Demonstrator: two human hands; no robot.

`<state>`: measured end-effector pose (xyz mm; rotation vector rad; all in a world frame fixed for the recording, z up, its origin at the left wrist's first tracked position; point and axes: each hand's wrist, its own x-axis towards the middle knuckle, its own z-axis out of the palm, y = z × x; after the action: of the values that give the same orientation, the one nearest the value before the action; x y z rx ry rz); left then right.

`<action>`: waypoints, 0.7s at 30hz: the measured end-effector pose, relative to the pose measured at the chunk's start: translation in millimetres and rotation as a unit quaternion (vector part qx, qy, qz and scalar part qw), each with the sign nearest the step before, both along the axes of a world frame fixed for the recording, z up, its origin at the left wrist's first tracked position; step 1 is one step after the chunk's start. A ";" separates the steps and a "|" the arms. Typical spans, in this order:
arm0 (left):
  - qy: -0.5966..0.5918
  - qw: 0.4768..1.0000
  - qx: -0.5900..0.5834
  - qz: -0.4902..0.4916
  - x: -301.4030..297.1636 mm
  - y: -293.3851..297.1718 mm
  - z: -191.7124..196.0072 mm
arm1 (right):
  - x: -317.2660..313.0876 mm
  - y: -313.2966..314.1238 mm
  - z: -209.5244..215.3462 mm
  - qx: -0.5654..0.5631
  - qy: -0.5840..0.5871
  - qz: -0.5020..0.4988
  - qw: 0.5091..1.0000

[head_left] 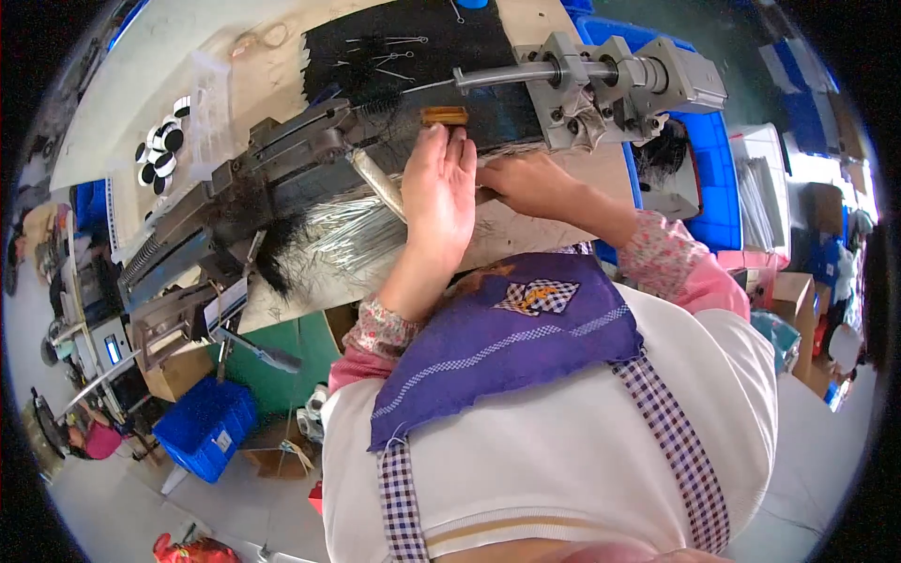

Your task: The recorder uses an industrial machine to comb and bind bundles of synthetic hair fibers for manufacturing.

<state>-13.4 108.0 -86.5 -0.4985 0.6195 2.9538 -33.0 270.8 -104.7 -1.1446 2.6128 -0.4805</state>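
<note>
My left hand [439, 192] is held on edge with its fingers stretched out, their tips beside a small amber-brown block [444, 115]. Just right of it, my right hand [533, 186] has its fingers curled low over the bench; what they hold, if anything, is hidden. Under and left of my left hand lies a pile of thin metal wires [352, 235], with loose black bristles [272, 258] at its left. A tape-wrapped lever [375, 183] reaches toward my left wrist. Beyond the hands, a thin wire with black bristles [377, 101] runs between a steel clamp [324, 131] and a spindle [507, 75].
A motor unit [690, 77] stands at the far right, beside a blue crate [718, 178]. Finished-looking wire brushes [385, 61] lie on a black cloth [469, 38] at the back. White-and-black round pieces [161, 150] sit at the left. A blue bin [206, 427] is lower left.
</note>
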 end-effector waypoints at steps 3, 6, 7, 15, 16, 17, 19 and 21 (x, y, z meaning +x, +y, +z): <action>0.000 0.999 0.006 -0.045 40.0 -13.4 37.4 | 2.8 5.2 -1.6 -0.012 -0.018 0.007 1.000; 0.112 0.983 -0.042 -0.142 83.3 -62.0 56.5 | 10.1 29.5 15.0 -0.052 -0.027 -0.041 0.997; 0.094 0.897 -0.430 -0.037 98.4 -90.1 38.1 | 8.7 33.8 18.6 -0.080 -0.041 -0.078 0.993; -0.529 0.241 -0.802 0.137 218.3 -307.7 -8.8 | -3.8 49.7 98.2 -0.288 -0.015 -0.222 0.931; -0.501 0.233 -0.822 0.140 228.9 -316.9 -4.4 | -8.2 54.0 94.8 -0.331 0.005 -0.227 0.916; -0.470 0.223 -0.842 0.146 236.9 -327.8 2.9 | -12.6 58.2 95.6 -0.373 -0.046 -0.263 0.888; -0.463 0.226 -0.846 0.136 229.7 -317.3 -21.0 | -16.9 57.0 91.3 -0.446 -0.071 -0.283 0.846; -0.477 0.296 -0.816 0.138 185.8 -257.4 -27.1 | -21.8 62.1 94.3 -0.414 -0.021 -0.287 0.863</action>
<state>172.4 -149.4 -113.6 -1.9974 2.8177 0.1690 -54.8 332.9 -10.5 -0.4299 2.7084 -1.8518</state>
